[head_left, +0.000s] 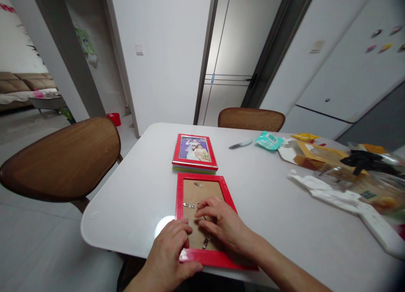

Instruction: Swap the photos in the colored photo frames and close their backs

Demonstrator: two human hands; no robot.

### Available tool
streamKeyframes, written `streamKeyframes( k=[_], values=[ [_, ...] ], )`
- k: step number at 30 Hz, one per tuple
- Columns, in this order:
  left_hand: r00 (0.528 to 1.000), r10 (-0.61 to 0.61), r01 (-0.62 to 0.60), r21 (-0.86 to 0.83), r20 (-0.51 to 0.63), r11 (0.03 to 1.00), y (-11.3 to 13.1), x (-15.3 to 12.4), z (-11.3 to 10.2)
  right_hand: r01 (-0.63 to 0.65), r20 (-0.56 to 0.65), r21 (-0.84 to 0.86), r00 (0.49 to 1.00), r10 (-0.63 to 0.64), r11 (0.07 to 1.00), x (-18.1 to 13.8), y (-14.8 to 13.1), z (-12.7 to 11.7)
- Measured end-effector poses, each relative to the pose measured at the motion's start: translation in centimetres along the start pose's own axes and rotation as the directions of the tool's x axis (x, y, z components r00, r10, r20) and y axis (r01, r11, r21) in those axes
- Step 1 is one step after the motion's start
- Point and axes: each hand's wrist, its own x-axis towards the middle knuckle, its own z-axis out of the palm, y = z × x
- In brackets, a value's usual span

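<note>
Left hand (171,252) fingers (181,230) clasp a face-down red frame (180,191), right hand (223,225) fingers (209,207) spread on its backing (204,194), stacked photo frames (195,152) just beyond.

head cam, fwd-down, close over table (272,199)

We are in a home, at the dining end of an open living space: a white surface (133,191) with rounded corners has curved wooden chairs (63,157) drawn up to it, and past a wall corner on the left we see a beige sofa (19,86) and a low coffee table (47,102). On the right stands a white fridge (348,81) dotted with coloured magnets (384,47), and behind the surface are a sliding door (234,56) and a wall switch (139,49). Household odds lie about us: a framed photo (195,151), a red frame (201,191) face down, a pack of wipes (268,140).
</note>
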Motion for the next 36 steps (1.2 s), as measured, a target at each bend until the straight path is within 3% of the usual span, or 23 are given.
streamKeyframes(
  k=[5, 14, 17, 19, 21, 24, 36],
  values=[
    [0.999, 0.032, -0.032, 0.022, 0.005, 0.999, 0.3, 0.0, -0.2, 0.055, 0.077, -0.045, 0.996, -0.052, 0.997, -2.5, 0.3, -0.1],
    [0.998, 0.034, -0.037, 0.056, 0.044, 0.998, 0.3, 0.0, -0.4, 0.156, 0.13, -0.052, 0.98, -0.148, 0.986, -2.6, 0.3, -0.8],
    [0.997, 0.046, -0.05, 0.069, 0.058, 0.996, 0.4, 0.1, -0.5, 0.035, -0.042, -0.11, 0.998, -0.04, 0.993, -2.1, 1.8, -1.0],
    [0.997, 0.048, -0.052, 0.072, 0.058, 0.996, 0.5, 0.2, -0.5, -0.108, -0.211, -0.185, 0.975, 0.068, 0.977, -1.6, 3.3, -1.2],
    [0.998, 0.034, -0.038, 0.074, 0.053, 0.997, 0.6, 0.1, -0.5, -0.191, -0.284, -0.271, 0.952, 0.111, 0.944, -1.1, 4.7, -1.3],
    [0.999, 0.007, -0.011, 0.08, 0.049, 0.997, 0.7, 0.1, -0.4, -0.179, -0.237, -0.339, 0.966, 0.101, 0.923, -0.9, 5.7, -1.5],
    [0.999, -0.015, 0.012, 0.08, 0.045, 0.997, 0.9, 0.1, -0.4, 0.022, -0.125, -0.312, 0.99, -0.064, 0.95, -2.9, 5.3, -2.1]
  ],
)
